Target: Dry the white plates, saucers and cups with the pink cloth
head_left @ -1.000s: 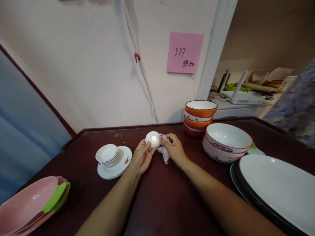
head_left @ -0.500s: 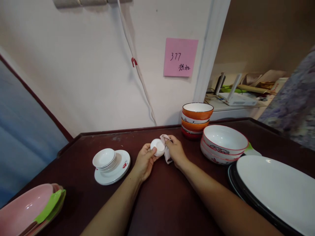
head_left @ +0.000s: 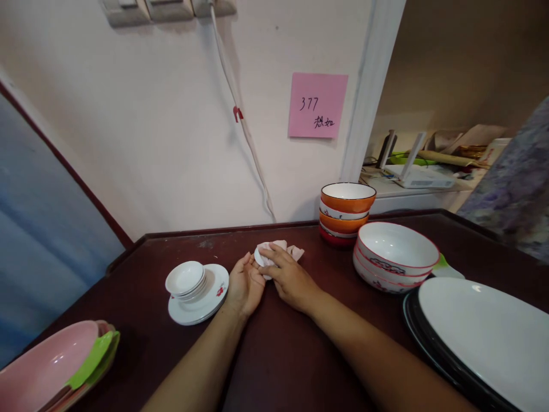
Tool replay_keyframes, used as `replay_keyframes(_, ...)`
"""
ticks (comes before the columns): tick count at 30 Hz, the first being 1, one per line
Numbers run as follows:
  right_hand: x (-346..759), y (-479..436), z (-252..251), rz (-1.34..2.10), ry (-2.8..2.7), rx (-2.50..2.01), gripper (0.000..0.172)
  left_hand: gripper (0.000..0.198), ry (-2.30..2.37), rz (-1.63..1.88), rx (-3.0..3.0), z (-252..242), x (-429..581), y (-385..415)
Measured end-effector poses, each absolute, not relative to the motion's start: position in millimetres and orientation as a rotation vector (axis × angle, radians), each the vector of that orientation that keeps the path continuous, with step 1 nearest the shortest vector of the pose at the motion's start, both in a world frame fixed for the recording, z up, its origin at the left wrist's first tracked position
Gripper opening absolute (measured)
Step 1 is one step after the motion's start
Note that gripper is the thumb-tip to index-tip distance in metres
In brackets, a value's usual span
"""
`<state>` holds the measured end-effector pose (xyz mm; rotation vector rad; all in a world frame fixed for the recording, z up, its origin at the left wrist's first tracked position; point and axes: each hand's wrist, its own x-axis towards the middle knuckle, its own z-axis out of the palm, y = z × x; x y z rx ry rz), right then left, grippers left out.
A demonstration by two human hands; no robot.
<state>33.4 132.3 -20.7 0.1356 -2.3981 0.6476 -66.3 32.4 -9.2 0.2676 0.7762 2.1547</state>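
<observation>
My left hand holds a small white dish at the middle of the dark table. My right hand lies over the dish, its fingers pressing a pale pink cloth against it. The cloth covers most of the dish, so only its left rim shows. Just left of my hands stand several small white saucers stacked on a white plate with a red flower mark.
Stacked orange bowls stand by the wall. To their right sit red-rimmed white bowls and a large white platter on a black one. Pink and green dishes lie at the front left corner. A cable hangs down the wall.
The dish was held up with its inside facing me. It has been turned and lowered toward the table, and my right hand has come over it with the cloth.
</observation>
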Motion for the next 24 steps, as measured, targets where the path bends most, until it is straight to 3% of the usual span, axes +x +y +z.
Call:
replay_keyframes(4,31,133,-27,0.818,-2.278,0.062,0.036,0.007,0.868,2.228,0.212,-12,-70,33)
replay_keyframes(8,25,145,-31,1.132,-1.955,-0.309,0.018,0.015,0.985,2.179,0.323,-12,-64,34)
replay_keyframes(12,21,155,-33,1.296,-1.776,-0.446,0.028,0.024,1.119,2.044,0.475,-14,-52,37)
replay_keyframes(18,28,148,-22,0.909,-2.124,-0.158,0.034,0.023,0.975,1.978,0.47,-13,-52,35)
replay_keyframes(24,38,128,-6,0.508,-2.521,0.143,0.03,0.035,0.695,1.982,0.314,-6,-62,28)
